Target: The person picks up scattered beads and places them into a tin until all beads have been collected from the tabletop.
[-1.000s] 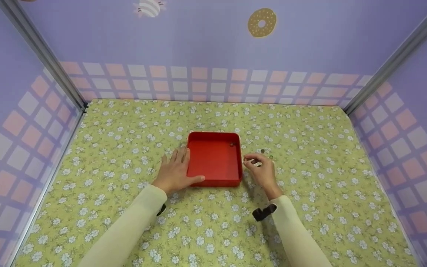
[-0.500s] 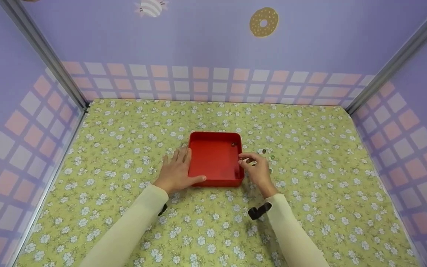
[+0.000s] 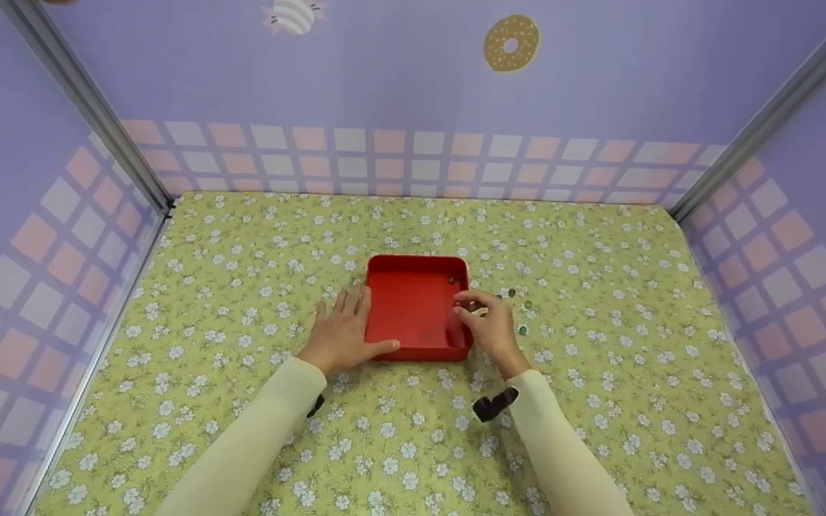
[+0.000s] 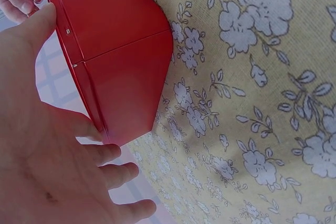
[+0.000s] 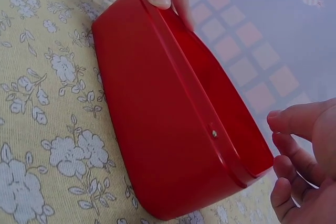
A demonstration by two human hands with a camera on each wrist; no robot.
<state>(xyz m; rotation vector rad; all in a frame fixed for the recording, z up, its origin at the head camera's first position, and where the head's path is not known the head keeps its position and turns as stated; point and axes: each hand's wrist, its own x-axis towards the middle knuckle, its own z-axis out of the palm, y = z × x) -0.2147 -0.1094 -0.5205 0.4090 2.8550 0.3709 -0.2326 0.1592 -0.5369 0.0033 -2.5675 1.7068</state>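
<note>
A square red open box (image 3: 416, 347) stands on the flowered cloth. My left hand (image 3: 341, 333) rests on its left side with straight fingers spread, and the thumb lies over the front-left corner of the rim. Over the box's right wall, my right hand (image 3: 488, 326) pinches a small reddish piece (image 4: 32, 11) between thumb and fingertips, just inside the rim; its exact kind is too small to tell. A small brownish, shiny piece (image 3: 452, 279) lies inside the box at the far right corner.
Right of the box lie small round pieces on the cloth (image 3: 599, 430): a dark brown one (image 3: 511, 292), a pale green one (image 3: 528, 304) and a darker green one (image 3: 523, 330). Purple checked panels (image 3: 413, 79) enclose the back and both sides.
My right hand has moved left from beside the box to over its right wall, uncovering a green piece on the cloth. The left hand keeps its place on the box.
</note>
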